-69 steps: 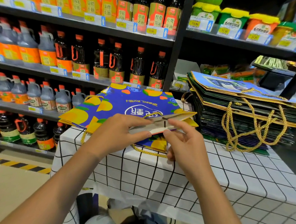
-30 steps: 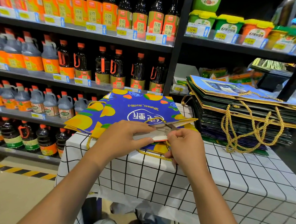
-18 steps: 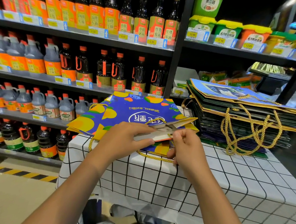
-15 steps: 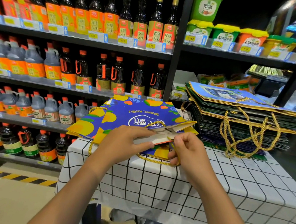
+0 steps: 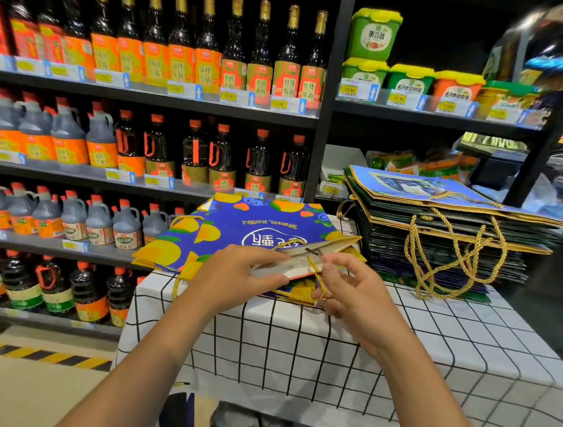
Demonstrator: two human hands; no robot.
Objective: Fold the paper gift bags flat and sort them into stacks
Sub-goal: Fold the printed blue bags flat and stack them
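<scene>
Blue orange-print gift bag [image 5: 261, 228] mid-flattening: left hand [image 5: 234, 276] grips its mouth, right hand [image 5: 348, 288] seemingly pinches gold cord handle [image 5: 314, 271]; next, tuck handle, press flat.

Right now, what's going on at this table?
A person is flattening a blue and orange paper gift bag on a checked tablecloth in a shop aisle. The left hand grips the bag's open mouth edge, while the right hand pinches its gold rope handle. It lies on a few matching bags. A taller stack of dark flattened bags sits to the right, rope handles hanging over the front.
</scene>
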